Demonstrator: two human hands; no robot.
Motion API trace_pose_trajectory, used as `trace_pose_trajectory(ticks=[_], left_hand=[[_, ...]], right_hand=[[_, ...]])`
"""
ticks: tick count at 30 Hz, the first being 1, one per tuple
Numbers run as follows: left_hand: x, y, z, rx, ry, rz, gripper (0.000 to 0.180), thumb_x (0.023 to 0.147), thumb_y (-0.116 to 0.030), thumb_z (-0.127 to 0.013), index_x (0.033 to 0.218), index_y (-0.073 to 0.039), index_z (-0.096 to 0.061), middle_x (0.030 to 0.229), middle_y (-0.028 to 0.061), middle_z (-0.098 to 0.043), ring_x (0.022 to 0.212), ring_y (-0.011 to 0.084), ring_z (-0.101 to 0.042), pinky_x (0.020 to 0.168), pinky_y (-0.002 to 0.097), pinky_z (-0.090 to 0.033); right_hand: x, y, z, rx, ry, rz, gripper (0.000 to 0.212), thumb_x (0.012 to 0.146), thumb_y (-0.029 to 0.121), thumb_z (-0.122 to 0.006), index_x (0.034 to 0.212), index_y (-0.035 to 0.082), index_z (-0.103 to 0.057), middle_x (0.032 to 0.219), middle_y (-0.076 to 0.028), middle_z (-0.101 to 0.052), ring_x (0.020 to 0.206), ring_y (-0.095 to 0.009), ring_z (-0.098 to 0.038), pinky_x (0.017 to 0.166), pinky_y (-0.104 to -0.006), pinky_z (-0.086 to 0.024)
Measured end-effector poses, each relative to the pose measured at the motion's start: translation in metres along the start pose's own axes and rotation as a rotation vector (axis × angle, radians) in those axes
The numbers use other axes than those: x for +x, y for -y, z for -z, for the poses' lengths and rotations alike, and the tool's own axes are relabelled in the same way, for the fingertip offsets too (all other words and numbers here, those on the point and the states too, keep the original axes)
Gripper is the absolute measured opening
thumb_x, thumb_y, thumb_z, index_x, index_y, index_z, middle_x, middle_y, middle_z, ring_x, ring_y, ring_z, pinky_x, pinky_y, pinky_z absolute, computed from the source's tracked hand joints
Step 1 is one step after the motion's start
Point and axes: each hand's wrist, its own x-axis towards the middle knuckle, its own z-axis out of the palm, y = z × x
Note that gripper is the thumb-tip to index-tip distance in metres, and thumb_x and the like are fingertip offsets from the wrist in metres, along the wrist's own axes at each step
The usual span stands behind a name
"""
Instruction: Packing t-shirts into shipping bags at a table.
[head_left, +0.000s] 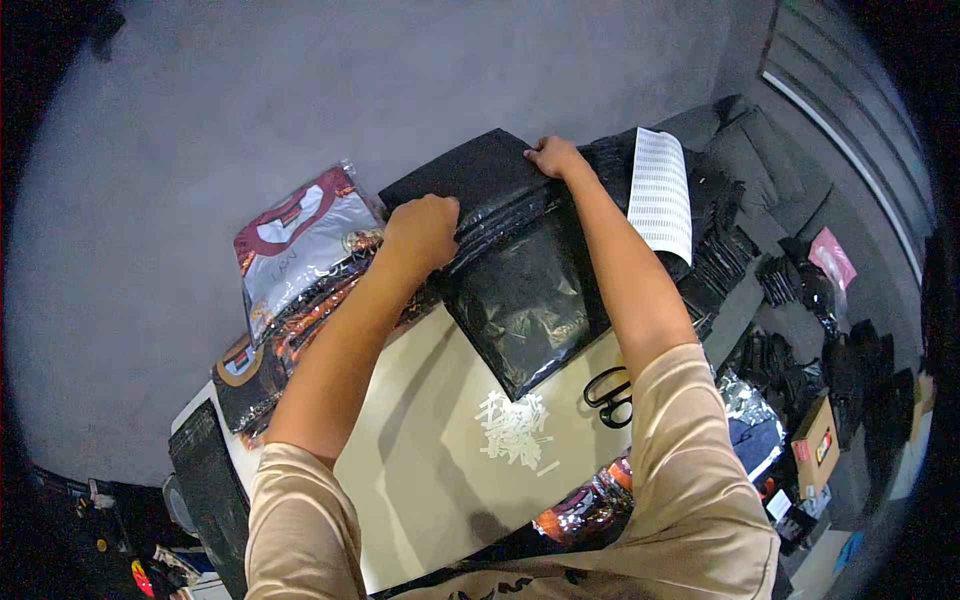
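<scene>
At the far side of the table both of my hands are on a flat black plastic package (470,175), which lies tilted on a stack of similar ones. My left hand (425,230) is closed on its near left edge, fingers curled and partly hidden. At its far right corner my right hand (555,157) grips the edge, thumb on top. Below them a glossy black plastic bag (525,310) rests on the table, one corner toward me. Left of my left hand sits a stack of clear-bagged garments, topped by a grey and maroon shirt (295,230).
On the cream tabletop (420,480) lie a pile of white paper strips (515,430) and black-handled scissors (607,398) beside my right forearm. A printed white sheet (660,195) drapes over black packages at right. A grey sofa (760,150) and a cardboard box (816,448) are farther right.
</scene>
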Motion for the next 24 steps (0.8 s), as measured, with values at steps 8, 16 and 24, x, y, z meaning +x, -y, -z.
trace_pose_trajectory(ticks=[8, 16, 24], left_hand=[[0.007, -0.015, -0.013, 0.012, -0.105, -0.062, 0.012, 0.086, -0.003, -0.068, 0.093, 0.002, -0.076, 0.099, 0.0291, -0.076, 0.097, 0.0461, -0.077, 0.086, 0.0544, -0.063], [-0.032, -0.035, -0.006, -0.02, -0.24, -0.081, 0.007, 0.087, -0.005, -0.068, 0.086, -0.002, -0.074, 0.094, 0.0254, -0.077, 0.089, 0.044, -0.078, 0.081, 0.0527, -0.064], [-0.191, -0.037, 0.006, -0.561, -0.274, 0.053, 0.014, 0.091, -0.02, -0.083, 0.092, -0.005, -0.081, 0.092, 0.0228, -0.079, 0.087, 0.0313, -0.08, 0.084, 0.0471, -0.061]], right_hand=[[-0.02, -0.009, 0.001, 0.007, -0.11, -0.097, 0.053, 0.099, 0.05, -0.071, 0.136, 0.013, -0.072, 0.14, -0.022, -0.07, 0.131, -0.044, -0.065, 0.109, -0.0549, -0.053], [-0.099, 0.079, 0.01, -0.018, -0.194, 0.399, 0.062, 0.108, 0.056, -0.054, 0.161, 0.025, -0.052, 0.169, -0.018, -0.045, 0.158, -0.041, -0.039, 0.125, -0.0623, -0.036], [-0.167, 0.077, 0.049, -0.305, 0.108, 0.086, 0.067, 0.113, 0.054, -0.041, 0.172, 0.023, -0.033, 0.177, -0.012, -0.033, 0.164, -0.039, -0.028, 0.125, -0.0783, -0.02]])
